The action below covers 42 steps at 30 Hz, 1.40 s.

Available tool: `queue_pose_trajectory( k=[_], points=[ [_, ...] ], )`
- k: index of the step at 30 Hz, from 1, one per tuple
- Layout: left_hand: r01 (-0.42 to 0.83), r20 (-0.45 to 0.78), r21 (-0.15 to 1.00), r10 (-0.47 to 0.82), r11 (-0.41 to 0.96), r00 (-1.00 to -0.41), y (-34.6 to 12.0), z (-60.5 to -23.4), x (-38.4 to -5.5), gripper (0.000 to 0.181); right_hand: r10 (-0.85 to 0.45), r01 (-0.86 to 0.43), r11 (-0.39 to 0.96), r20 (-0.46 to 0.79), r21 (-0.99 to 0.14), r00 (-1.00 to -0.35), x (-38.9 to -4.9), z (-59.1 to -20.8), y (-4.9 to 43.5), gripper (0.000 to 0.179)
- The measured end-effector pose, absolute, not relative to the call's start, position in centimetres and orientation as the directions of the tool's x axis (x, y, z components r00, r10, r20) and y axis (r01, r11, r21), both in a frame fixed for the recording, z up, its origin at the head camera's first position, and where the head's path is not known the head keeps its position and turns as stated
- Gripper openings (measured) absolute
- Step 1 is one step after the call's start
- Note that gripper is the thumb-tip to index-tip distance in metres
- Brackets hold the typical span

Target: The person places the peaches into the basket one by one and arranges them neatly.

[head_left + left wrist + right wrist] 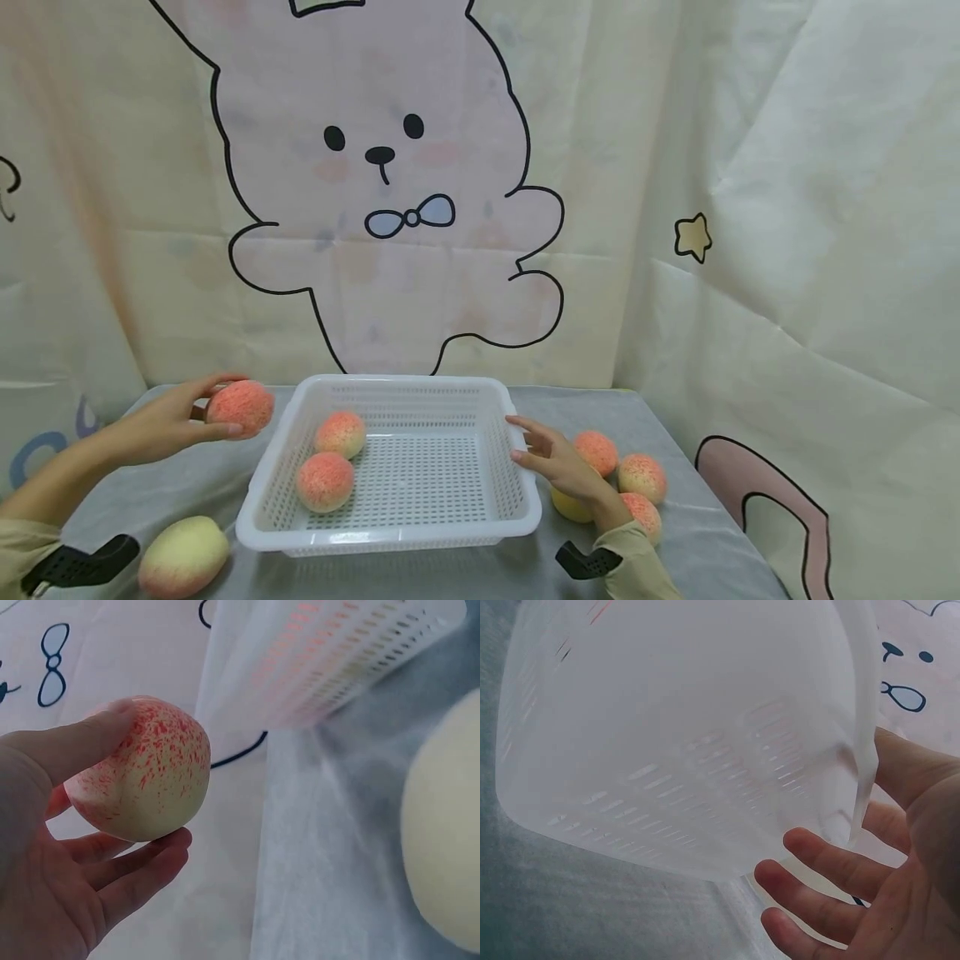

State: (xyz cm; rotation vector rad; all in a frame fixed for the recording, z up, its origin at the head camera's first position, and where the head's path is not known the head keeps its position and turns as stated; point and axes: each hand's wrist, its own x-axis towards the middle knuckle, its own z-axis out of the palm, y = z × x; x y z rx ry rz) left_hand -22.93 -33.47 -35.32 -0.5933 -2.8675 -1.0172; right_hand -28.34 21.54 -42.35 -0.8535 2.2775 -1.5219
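In the head view my left hand (161, 423) holds a red-speckled peach (241, 408) off the basket's left side. Thumb and fingers press it from opposite sides in the left wrist view, where its pale underside shows. A white plastic basket (420, 533) stands at the middle of the table, with two peaches, one (325, 482) nearer me and one (341, 434) behind it, in its left half. My right hand (558, 458) holds the basket's right rim. Its thumb and index finger reach over the rim, while the other fingers hang loosely outside the wall in the right wrist view.
Several peaches (642, 478) cluster right of the basket, and a yellow fruit (572, 505) is partly hidden behind my right hand. A larger pale yellow and pink fruit (183, 557) lies at the front left. Behind the grey-covered table (600, 408) hangs a printed curtain (420, 292).
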Motion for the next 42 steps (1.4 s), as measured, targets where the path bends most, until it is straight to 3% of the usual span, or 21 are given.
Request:
queue_pose_trajectory(
  k=[22, 42],
  points=[
    [0.424, 0.12, 0.627, 0.457, 0.653, -0.881, -25.3, -31.6, -25.2, 0.069, -0.619, -0.334, 0.255, 0.113, -0.907, -0.778, -28.3, -42.2, 22.1, 0.064],
    [0.41, 0.04, 0.704, 0.544, 0.58, -0.838, -21.2, -32.9, -26.8, 0.069, -0.606, -0.328, 0.285, 0.096, -0.901, -0.79, -28.4, -42.4, 21.6, 0.064]
  ],
)
